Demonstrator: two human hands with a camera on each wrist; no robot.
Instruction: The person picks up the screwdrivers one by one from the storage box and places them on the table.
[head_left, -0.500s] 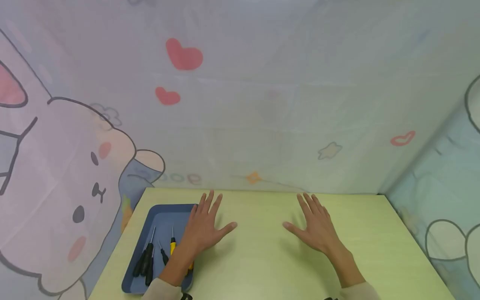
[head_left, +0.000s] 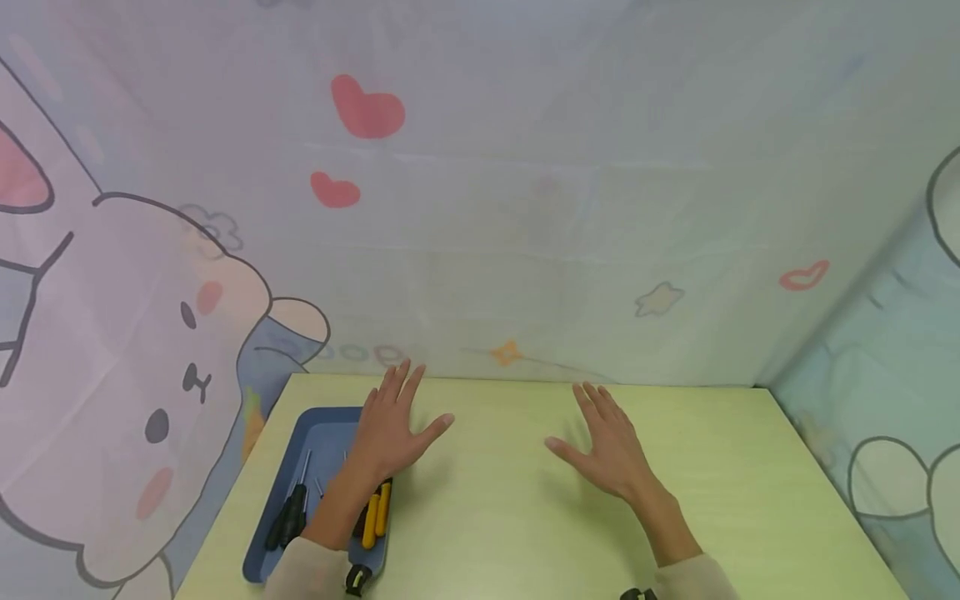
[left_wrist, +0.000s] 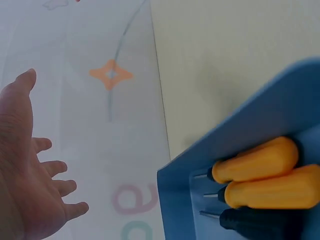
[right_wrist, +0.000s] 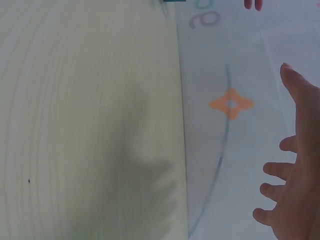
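Note:
Above the right side of a blue tray (head_left: 258, 533), my left hand (head_left: 390, 433) is held up with fingers spread, gripping nothing. My right hand (head_left: 611, 454) hovers over the right half of the pale yellow table (head_left: 495, 517), fingers extended and thumb out to the side. Inside the tray lie several screwdrivers: black-handled ones (head_left: 294, 517) on the left, yellow-handled ones (head_left: 371, 521) on the right. In the left wrist view, two yellow handles (left_wrist: 262, 162) lie beside a dark handle (left_wrist: 260, 222). My left forearm hides part of the tray's middle.
A printed cloth (head_left: 480, 208) with hearts and a rabbit hangs behind the table's back edge. Another cloth side (head_left: 885, 358) stands along the right. The tray sits at the table's left side.
Both hands have shifted left and slightly up in the head view, still spread. More of the yellow handles shows to the right of the left forearm.

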